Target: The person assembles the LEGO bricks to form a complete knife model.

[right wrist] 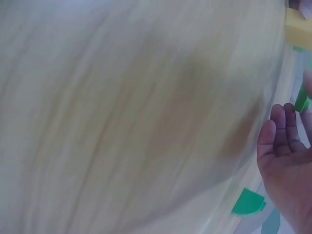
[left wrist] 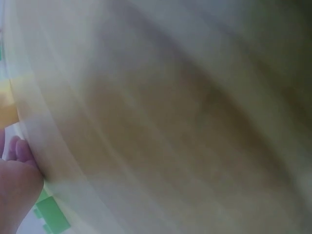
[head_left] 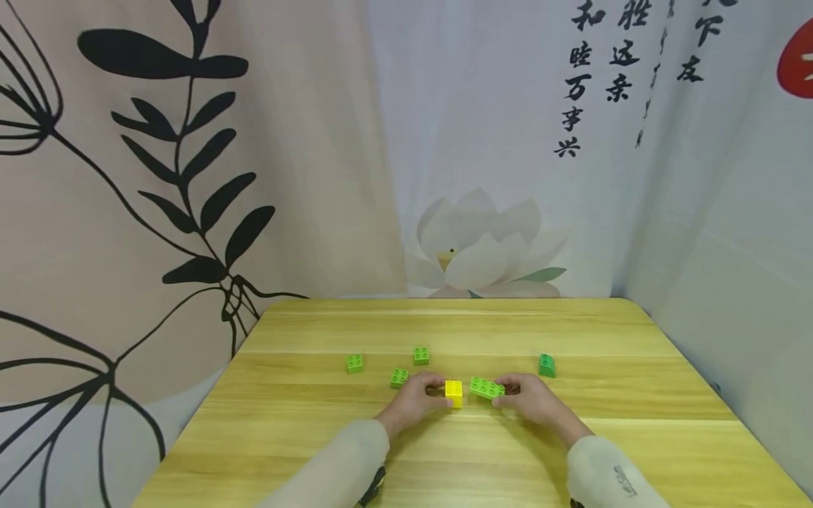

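Observation:
A yellow toy building brick (head_left: 454, 394) is pinched between the thumb and fingers of my left hand (head_left: 416, 401), near the middle of the table. Just right of it, my right hand (head_left: 530, 399) grips one end of a long light-green brick (head_left: 486, 387), which is slightly tilted. A small gap separates the two bricks. In the left wrist view, only part of the left hand (left wrist: 20, 187) and the yellow brick (left wrist: 7, 105) show at the left edge. The right wrist view has the right hand (right wrist: 287, 156) at its right edge, with a sliver of the green brick (right wrist: 301, 100).
Small light-green bricks lie left of the hands: one (head_left: 399, 378) beside the left hand, another (head_left: 421, 355) behind it, a third (head_left: 355, 363) farther left. A dark-green curved brick (head_left: 547, 365) sits behind the right hand. The wooden table (head_left: 305, 430) meets a printed curtain (head_left: 330, 176).

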A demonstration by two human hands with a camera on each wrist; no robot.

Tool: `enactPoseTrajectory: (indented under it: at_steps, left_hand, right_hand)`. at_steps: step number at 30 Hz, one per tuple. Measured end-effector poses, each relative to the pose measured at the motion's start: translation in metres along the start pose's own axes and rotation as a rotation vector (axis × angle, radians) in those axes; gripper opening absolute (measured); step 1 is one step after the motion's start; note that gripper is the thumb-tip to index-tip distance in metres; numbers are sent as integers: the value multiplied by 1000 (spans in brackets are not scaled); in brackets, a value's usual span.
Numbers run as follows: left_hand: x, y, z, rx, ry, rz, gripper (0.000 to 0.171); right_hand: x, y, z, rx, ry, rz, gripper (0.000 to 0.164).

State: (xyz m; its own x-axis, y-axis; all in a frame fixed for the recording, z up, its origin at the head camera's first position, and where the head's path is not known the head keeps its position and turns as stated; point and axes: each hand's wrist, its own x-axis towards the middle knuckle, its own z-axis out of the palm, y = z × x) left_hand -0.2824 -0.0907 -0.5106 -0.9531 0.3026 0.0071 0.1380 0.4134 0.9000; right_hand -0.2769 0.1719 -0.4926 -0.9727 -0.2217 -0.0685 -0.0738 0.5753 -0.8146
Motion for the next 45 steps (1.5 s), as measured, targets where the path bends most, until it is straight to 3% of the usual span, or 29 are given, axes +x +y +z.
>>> enactPoseTrajectory:
  at_steps: [22,29,45]
  left_hand:
    - [4,-4,-1,-4,-23,-19,30]
    - [5,-5,-1,-1,-27,4,29]
    - [5,-2,0,-57,-31,-35,24]
  right_hand:
    - [15,-28,12,40,-3,-28,35]
    - [16,-36,17,44,-39,-62,37]
    - [22,-39,27,34,-91,-111,32]
